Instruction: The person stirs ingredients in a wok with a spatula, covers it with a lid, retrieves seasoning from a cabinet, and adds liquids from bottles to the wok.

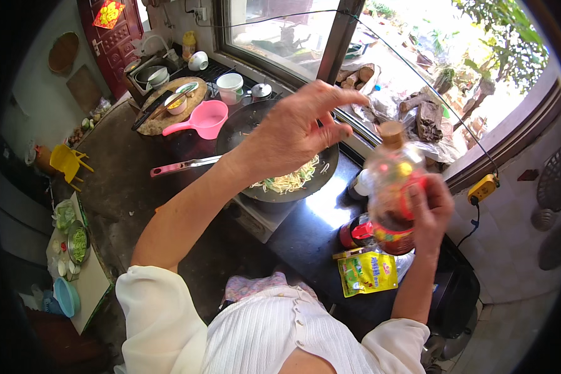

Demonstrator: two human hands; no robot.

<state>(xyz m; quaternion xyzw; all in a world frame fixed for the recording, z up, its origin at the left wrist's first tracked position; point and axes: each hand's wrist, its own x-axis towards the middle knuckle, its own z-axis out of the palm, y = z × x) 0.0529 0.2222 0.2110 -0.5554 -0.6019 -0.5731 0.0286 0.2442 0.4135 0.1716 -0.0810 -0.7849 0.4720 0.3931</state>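
Note:
My right hand (432, 212) holds a clear plastic bottle (392, 175) by its red side handle. The bottle is blurred and nearly upright, its brown cap (391, 134) on, with dark liquid low inside. My left hand (304, 128) hangs in the air over the wok (233, 124), thumb and fingers apart, holding nothing and apart from the bottle. In the wok lie pale thin strands with green pieces (290, 180), partly hidden by my left hand and forearm. A pink handle with a metal shaft (184, 166) reaches left from the wok.
Below the bottle are a yellow seasoning packet (368, 275), a dark bottle with a red cap (355, 231) and a white-capped bottle (357, 187). A pink ladle (210, 119) and a round chopping board (154, 124) with bowls lie left of the wok. A window (280, 37) stands behind.

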